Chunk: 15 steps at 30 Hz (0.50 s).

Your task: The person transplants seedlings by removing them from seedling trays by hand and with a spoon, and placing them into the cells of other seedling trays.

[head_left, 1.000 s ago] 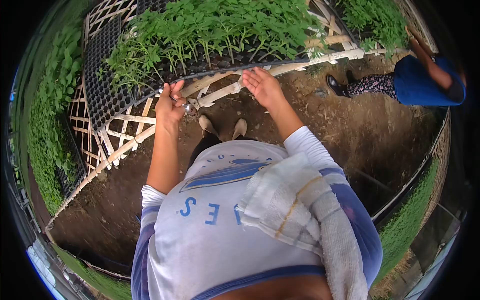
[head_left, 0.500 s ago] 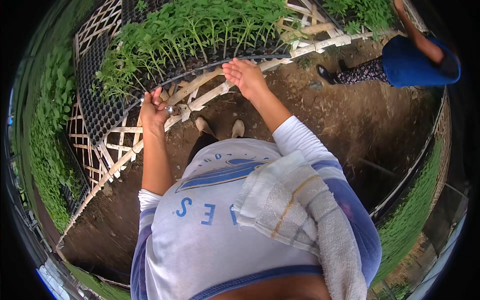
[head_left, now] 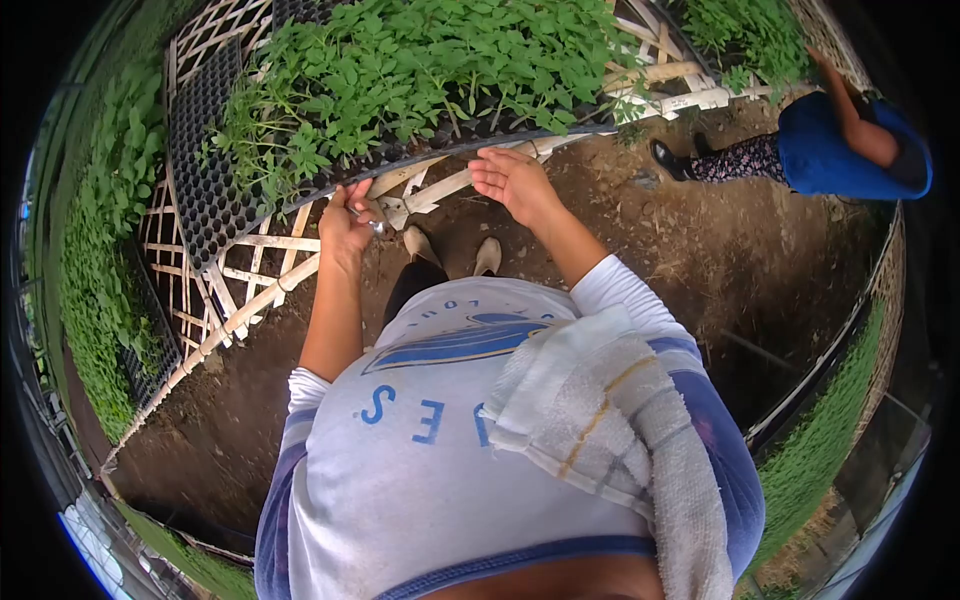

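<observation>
Leafy seedlings (head_left: 440,70) fill a black tray (head_left: 425,150) on a slatted bench (head_left: 262,299), far side. At its near edge, the left hand (head_left: 345,222) curls around a small metal object (head_left: 376,226); the right hand (head_left: 515,185) is open — grasping nothing. A person (head_left: 840,145) stands far right.

Wearer's two hands (head_left: 515,187), one towel (head_left: 600,410), two pale shoes (head_left: 488,256), one co-worker (head_left: 835,150)
</observation>
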Motion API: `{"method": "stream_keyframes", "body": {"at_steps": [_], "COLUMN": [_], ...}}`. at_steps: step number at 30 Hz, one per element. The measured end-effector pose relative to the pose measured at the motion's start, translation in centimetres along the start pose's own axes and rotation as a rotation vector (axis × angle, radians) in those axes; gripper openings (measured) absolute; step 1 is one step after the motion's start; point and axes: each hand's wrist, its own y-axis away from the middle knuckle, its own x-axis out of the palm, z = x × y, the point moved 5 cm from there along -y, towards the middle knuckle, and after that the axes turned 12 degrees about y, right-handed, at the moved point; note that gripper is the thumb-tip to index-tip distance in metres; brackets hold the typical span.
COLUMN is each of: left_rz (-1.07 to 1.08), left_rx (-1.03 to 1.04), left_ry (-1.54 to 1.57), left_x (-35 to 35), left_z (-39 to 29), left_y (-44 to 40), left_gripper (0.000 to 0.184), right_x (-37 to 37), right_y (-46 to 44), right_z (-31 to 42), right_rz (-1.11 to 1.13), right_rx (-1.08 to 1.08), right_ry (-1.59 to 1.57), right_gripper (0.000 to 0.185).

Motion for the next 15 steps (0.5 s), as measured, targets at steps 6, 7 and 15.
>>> {"method": "stream_keyframes", "body": {"at_steps": [6, 7, 15], "left_rz": [0.177, 0.179, 0.505], "left_rx": [-0.050, -0.049, 0.645], "left_ry": [-0.598, -0.607, -1.099], "left_x": [2.8, 3.8, 19.5], "left_z": [0.7, 0.6, -3.4], "left_y": [4.8, 6.4, 16.3], "left_gripper": [0.036, 0.036, 0.027], "right_x": [5.4, 5.8, 8.6], "right_y": [-1.1, -1.7, -1.5], "right_z": [2.3, 3.0, 4.7], "right_rz": [-0.027, -0.031, -0.005], "right_rx": [-0.455, -0.458, -0.690], "right_ry": [0.631, 0.623, 1.434], "right_gripper": [0.059, 0.059, 0.057]}}
